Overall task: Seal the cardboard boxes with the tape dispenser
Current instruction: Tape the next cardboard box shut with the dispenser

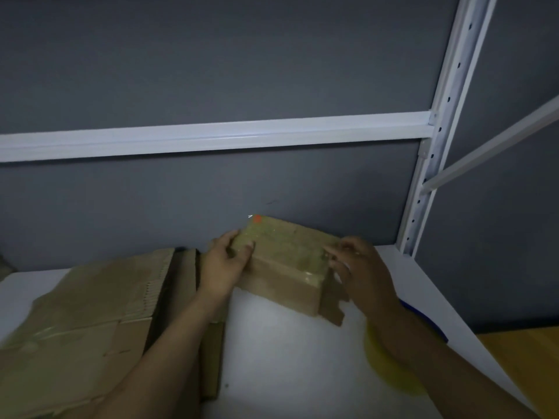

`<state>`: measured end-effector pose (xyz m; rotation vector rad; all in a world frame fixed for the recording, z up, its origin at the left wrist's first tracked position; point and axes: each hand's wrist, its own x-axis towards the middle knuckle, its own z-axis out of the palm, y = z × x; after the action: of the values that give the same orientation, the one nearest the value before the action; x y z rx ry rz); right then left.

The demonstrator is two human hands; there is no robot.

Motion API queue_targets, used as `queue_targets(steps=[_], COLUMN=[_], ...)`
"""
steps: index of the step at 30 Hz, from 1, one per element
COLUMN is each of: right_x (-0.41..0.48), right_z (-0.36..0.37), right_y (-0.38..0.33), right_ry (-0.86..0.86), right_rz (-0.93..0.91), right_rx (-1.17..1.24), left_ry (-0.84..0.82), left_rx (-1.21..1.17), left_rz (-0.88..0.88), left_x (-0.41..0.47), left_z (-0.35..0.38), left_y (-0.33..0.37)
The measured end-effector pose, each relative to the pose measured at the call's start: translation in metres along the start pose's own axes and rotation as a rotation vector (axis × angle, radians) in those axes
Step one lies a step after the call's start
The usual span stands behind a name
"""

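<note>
A small cardboard box point(287, 261) stands on the white table point(287, 358) near the grey back wall, its top covered with shiny tape and a red mark at its far corner. My left hand point(225, 261) holds the box's left end, thumb on top and fingers around the side. My right hand point(360, 267) grips the right end with curled fingers. A yellow and blue thing point(390, 361), possibly the tape dispenser or roll, lies partly hidden under my right forearm.
Flattened cardboard boxes point(90, 322) are stacked on the left of the table, several standing on edge beside my left arm. A white metal shelf frame point(435, 140) rises at the right, with a crossbar along the wall. The table's right edge drops to a wooden floor point(529, 358).
</note>
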<state>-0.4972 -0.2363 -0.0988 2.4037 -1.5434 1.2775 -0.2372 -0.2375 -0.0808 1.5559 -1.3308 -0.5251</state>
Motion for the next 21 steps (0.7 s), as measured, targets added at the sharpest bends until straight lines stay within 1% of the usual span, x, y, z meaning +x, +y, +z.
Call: queue_targets(steps=[2,4,5,6,7,9,10,12,13,14,16,18,21], right_x=[0.007,0.016,0.018,0.019,0.020,0.019,0.019,0.020,0.019,0.018,0.014,0.012,0.018], right_z=[0.003,0.006,0.007,0.007,0.007,0.008,0.008,0.009,0.008,0.007,0.004,-0.001,-0.002], right_y=[-0.004,-0.006,-0.006,-0.006,-0.005,-0.004,-0.005,-0.003,-0.003,-0.002,0.001,0.001,0.001], right_ry=[-0.049,-0.134,-0.186,-0.257,-0.346,-0.473,-0.498,-0.518,-0.523,-0.515,-0.439,-0.323,-0.203], right_rz=[0.244,0.459,0.488,0.462,0.421,0.371,0.371,0.364,0.350,0.332,0.280,0.248,0.270], right_rx=[0.226,0.475,0.520,0.475,0.383,0.250,0.234,0.251,0.260,0.267,0.314,0.391,0.464], left_ry=[0.059,0.074,0.059,0.044,0.037,0.005,-0.056,-0.225,-0.282,-0.290,-0.230,-0.135,-0.065], left_rx=[-0.065,-0.144,-0.191,-0.213,-0.171,0.037,0.093,0.110,0.101,0.080,0.007,-0.022,-0.092], left_rz=[0.011,-0.017,-0.043,-0.074,-0.080,-0.040,-0.012,0.101,0.160,0.193,0.199,0.179,0.138], left_x=[-0.021,-0.039,-0.046,-0.050,-0.050,-0.044,-0.041,-0.034,-0.032,-0.029,-0.025,-0.026,-0.039], left_z=[-0.003,0.002,0.005,0.007,0.008,0.004,0.000,-0.004,-0.004,-0.004,-0.001,0.004,0.013], left_y=[0.005,0.003,0.000,-0.004,-0.007,-0.016,-0.018,-0.020,-0.020,-0.022,-0.028,-0.029,-0.023])
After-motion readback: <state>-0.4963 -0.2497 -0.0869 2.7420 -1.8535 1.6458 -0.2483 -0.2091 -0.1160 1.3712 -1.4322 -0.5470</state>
